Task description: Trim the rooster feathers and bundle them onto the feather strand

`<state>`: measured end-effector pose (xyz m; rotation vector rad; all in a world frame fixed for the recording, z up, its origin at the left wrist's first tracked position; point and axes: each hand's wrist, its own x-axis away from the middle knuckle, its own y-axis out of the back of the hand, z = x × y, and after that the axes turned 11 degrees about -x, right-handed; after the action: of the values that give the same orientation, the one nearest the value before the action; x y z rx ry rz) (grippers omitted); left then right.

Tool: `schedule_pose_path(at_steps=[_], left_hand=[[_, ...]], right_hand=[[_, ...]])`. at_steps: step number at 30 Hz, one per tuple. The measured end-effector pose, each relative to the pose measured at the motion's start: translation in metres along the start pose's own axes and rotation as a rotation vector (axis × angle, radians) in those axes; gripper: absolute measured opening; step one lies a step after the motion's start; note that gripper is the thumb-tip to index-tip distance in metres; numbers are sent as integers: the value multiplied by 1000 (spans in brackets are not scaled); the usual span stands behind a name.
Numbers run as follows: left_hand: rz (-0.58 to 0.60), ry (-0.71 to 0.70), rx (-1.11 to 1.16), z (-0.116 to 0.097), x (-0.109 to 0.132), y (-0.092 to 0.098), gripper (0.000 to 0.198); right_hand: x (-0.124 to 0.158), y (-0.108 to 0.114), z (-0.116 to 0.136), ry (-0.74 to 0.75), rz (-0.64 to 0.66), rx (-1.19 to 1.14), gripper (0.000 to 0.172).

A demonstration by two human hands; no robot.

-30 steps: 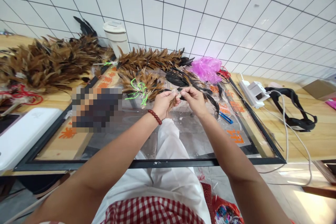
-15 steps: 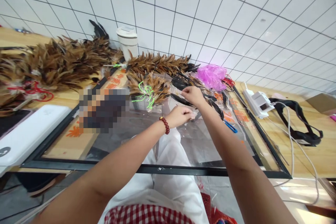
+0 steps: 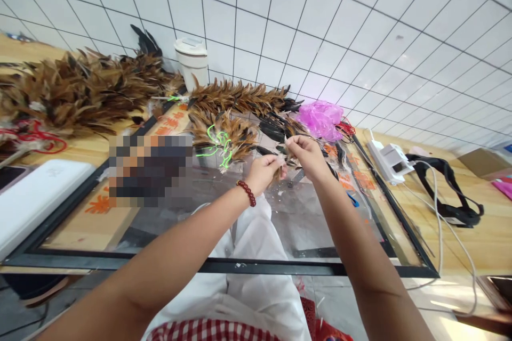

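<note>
Our left hand (image 3: 263, 171) and right hand (image 3: 307, 155) pinch thin brown feathers (image 3: 277, 174) tight with closed fingers, maybe so none slip away.

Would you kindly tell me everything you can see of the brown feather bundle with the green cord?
The feather bundle is a fluffy clump of slim brown and tan feathers with dark tips, fanning outward. A bright green cord loops around its middle, ends trailing toward the viewer. It lies flat on the glass tabletop, just in front of a longer feather string. The left hand, pinching a small feather tuft, sits near its right edge, apparently not touching.
</note>
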<state>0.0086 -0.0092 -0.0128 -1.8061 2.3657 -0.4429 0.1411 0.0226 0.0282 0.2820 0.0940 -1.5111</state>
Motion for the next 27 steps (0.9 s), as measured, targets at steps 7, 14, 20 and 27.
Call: schedule_pose_path(at_steps=[7,14,20,27], left_hand=[[-217,-48,140,0,-5,0,23],[-162,-105,217,-4,-4,1,23],[-120,-58,196,-10,-3,4,18],[-64,-21,139,-10,0,3,24]], right_hand=[[33,-17,9,-116,24,-182,29],[31,-24,4,-178,-5,-245,31],[29,-12,-7,-137,-80,-107,36],[34,1,4,354,116,202,37]])
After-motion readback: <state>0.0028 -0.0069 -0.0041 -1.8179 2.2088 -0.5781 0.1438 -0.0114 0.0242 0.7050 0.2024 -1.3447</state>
